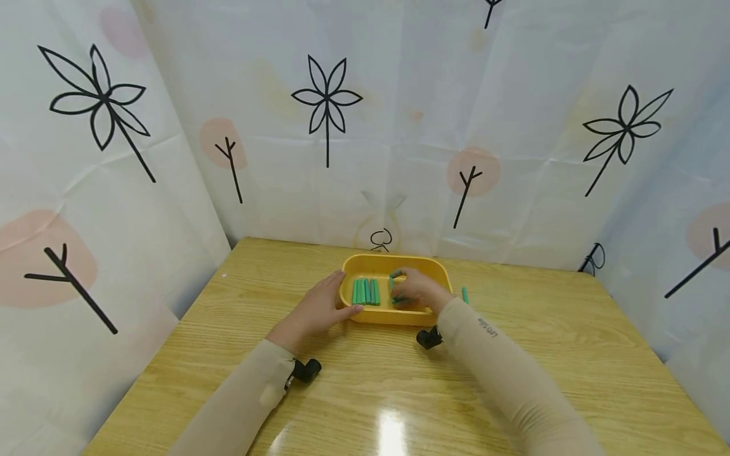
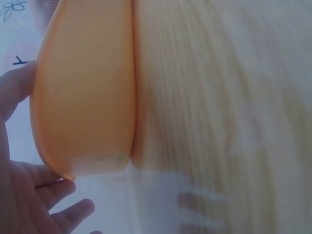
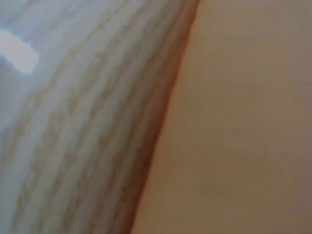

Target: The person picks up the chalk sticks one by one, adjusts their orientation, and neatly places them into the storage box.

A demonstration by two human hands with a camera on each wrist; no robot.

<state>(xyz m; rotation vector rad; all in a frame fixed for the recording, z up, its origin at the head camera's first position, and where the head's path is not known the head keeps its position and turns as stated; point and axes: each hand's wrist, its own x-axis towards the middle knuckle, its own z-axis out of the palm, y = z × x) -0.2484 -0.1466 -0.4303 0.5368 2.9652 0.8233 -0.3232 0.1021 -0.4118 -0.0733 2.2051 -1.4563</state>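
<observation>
A yellow plastic tray (image 1: 376, 318) stands on the table. My left hand (image 1: 316, 307) holds its left end, thumb on the front rim and the other fingers around the end. The left wrist view shows the fingers (image 2: 56, 195) at the corner of the tray wall (image 2: 87, 97). Inside the tray, several slim green sticks (image 1: 365, 292) lie side by side at the left. My right hand (image 1: 419, 289) reaches over the front rim and pinches a green stick (image 1: 391, 284) between thumb and fingers, partly hidden by the hand. The right wrist view shows only the tray wall (image 3: 234, 122) and table.
Another green stick (image 1: 465, 295) lies on the wooden table (image 1: 530, 329) just right of the tray. White patterned cloth (image 1: 388, 126) hangs behind the table and on both sides. Small black wrist cameras sit under both sleeves.
</observation>
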